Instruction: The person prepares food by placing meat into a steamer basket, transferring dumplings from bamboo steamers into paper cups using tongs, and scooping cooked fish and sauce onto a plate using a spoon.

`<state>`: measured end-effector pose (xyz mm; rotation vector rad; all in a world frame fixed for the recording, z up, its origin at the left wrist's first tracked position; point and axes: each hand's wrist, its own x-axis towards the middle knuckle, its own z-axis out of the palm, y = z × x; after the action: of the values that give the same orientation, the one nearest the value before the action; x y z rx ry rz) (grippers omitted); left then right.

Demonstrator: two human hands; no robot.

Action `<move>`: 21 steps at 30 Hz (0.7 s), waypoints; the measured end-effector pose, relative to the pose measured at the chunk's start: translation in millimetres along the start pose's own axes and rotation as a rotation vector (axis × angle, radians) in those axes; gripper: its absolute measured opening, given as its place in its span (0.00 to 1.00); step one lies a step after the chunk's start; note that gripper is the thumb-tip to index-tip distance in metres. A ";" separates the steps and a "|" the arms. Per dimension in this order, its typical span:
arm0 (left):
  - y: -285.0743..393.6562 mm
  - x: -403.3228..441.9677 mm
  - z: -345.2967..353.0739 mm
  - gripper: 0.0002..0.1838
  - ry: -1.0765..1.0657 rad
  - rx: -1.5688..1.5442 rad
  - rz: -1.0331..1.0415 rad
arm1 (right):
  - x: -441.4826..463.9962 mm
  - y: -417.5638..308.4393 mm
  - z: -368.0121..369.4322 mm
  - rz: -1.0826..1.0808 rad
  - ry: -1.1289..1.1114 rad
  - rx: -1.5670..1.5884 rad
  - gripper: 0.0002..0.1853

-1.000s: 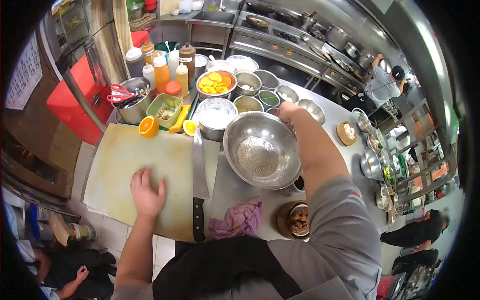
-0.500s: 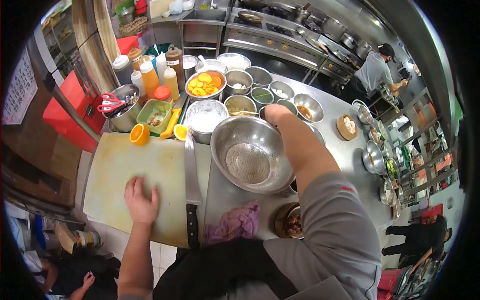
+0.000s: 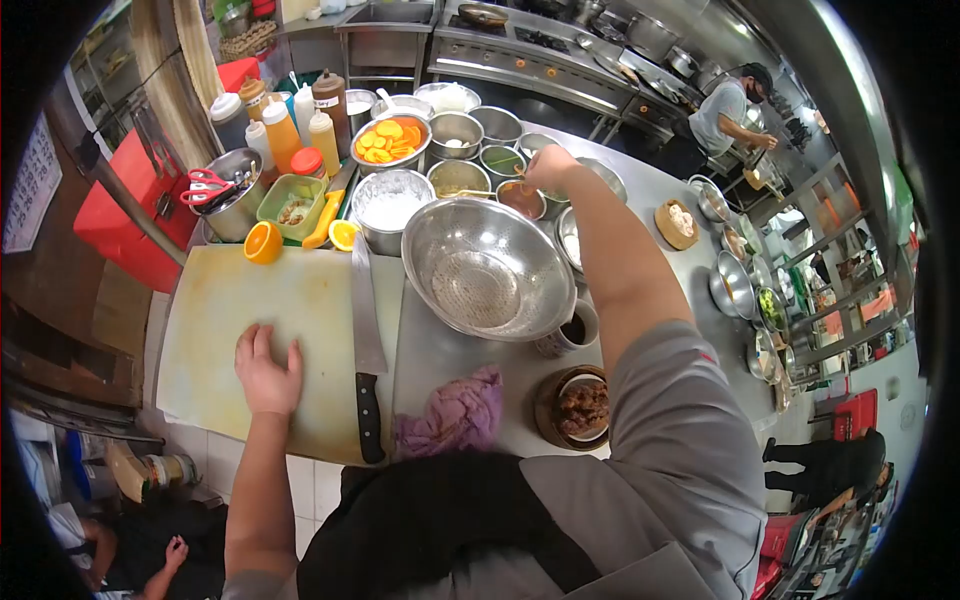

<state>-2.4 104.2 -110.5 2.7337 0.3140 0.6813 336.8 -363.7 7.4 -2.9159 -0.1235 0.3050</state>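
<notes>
My left hand (image 3: 268, 372) lies on the pale cutting board (image 3: 210, 300), fingers stretched out, holding nothing. Beside it on the board is a large knife (image 3: 367, 320) with a black handle. My right hand (image 3: 550, 170) reaches out over the metal containers, its fingers closed just above a container of reddish-brown sauce (image 3: 521, 200). What it grips is too small to make out. Beneath my right forearm's left side sits a big perforated metal bowl (image 3: 485, 270), tilted. A bamboo steamer with dark meat (image 3: 583, 408) stands near my right elbow.
A purple cloth (image 3: 455, 410) lies by the board. Orange halves (image 3: 262, 242), a green tub (image 3: 292, 207) and squeeze bottles (image 3: 282, 138) stand behind it. Sliced carrots fill a bowl (image 3: 388, 140). A dark-filled cup (image 3: 572, 330) stands beside the perforated bowl. A co-worker (image 3: 718, 115) stands at right.
My right hand has drawn back slightly from among the containers, uncovering the sauce container. The view has shifted, showing more of the cup and steamer. My left hand stays on the board.
</notes>
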 end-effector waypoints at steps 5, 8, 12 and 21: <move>0.8 -0.4 0.3 0.24 -0.008 -0.002 -0.022 | -0.4 8.1 8.0 0.027 0.045 0.158 0.11; 0.0 -0.9 -0.5 0.24 -0.020 0.002 -0.030 | -8.8 8.5 4.7 0.024 0.113 0.087 0.11; 2.9 1.0 -2.8 0.25 -0.053 0.001 -0.048 | -31.8 14.7 -12.5 0.004 0.133 0.214 0.10; -8.1 2.2 6.4 0.26 -0.024 0.055 0.025 | -180.0 31.8 -77.0 -0.082 0.171 0.513 0.08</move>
<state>1.6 110.8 -117.7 2.8003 0.2972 0.6555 179.6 -428.6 109.6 -2.4068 -0.1175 0.0576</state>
